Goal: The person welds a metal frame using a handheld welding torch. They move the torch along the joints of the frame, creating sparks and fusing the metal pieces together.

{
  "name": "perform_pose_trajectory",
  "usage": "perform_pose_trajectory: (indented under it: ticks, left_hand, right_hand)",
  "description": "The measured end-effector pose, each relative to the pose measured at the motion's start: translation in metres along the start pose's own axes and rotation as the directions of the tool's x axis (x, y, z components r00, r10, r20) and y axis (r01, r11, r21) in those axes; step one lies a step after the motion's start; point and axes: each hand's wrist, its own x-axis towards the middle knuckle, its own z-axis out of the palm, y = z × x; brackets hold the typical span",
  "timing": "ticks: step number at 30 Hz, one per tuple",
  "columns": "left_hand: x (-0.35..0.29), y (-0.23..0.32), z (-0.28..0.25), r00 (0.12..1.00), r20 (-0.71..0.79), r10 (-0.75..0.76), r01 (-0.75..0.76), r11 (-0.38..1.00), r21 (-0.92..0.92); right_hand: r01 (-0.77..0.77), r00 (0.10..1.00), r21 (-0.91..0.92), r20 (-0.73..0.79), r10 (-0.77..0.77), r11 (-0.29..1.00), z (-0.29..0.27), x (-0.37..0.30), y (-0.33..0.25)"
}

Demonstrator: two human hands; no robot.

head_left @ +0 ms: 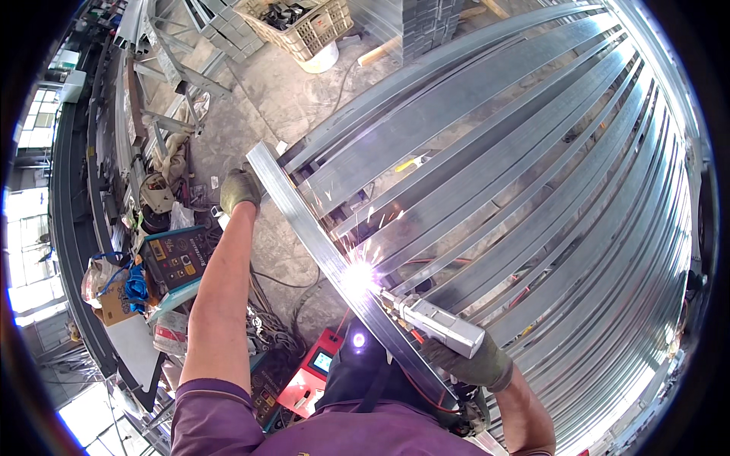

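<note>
My right hand (pixel 475 363), in a dark glove, is wrapped round a silver handheld welding gun (pixel 445 325). The gun's nozzle points up and left at a galvanized metal tube (pixel 304 220), where a bright white-violet glare and flying sparks hide the joint. This tube runs diagonally across the ends of several long metal bars (pixel 464 186). Near the tube's far left end is my left hand (pixel 240 191), also gloved, its fingers curled against the tube's edge and partly hidden. My left arm is stretched out straight.
A red machine with a small screen (pixel 313 371) sits by my legs, cables beside it. Control boxes (pixel 179 258) stand at the left among clutter. A plastic crate (pixel 300 34) and stacked metal tubes (pixel 431 30) are at the back. The bars fill the right side.
</note>
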Motion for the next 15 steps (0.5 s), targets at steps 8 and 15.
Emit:
perform_pose_trajectory:
  ticks: [8,15]
  left_hand:
    - [-0.004,0.005,-0.006,1.000,0.008,0.012,-0.012,1.000,0.025]
    - [0.003,-0.006,0.002,0.999,-0.018,0.041,-0.040,0.999,0.020]
  right_hand:
    - [0.047,0.999,-0.044,0.003,-0.047,0.998,0.001,-0.003,0.012]
    - [-0.020,1.000,0.016,0.007,0.020,1.000,0.001,-0.007,0.008]
